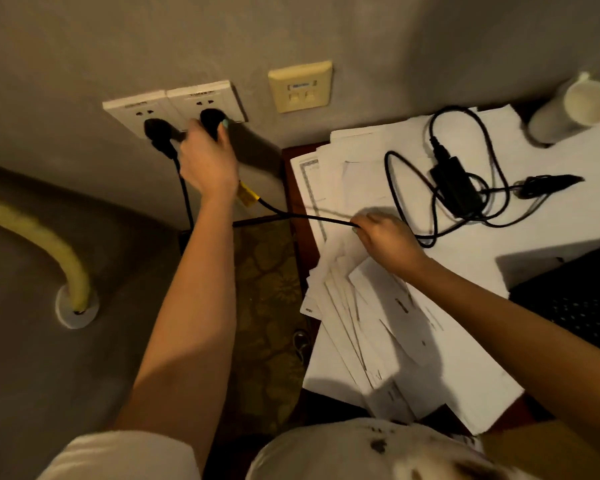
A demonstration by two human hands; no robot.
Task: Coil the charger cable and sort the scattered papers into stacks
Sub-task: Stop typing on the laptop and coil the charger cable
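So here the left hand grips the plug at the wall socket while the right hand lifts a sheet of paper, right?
Not quite. The left hand grips the plug at the wall socket, but the right hand holds the black charger cable, not a sheet of paper. The head view shows the cable running into its fingers above the papers.

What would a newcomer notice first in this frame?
The left hand grips a black plug in the wall socket, upper left of centre. The right hand holds the charger cable, which stretches toward the wall, over the scattered papers at right. Beyond it, the charger brick lies among loose cable loops on the papers.
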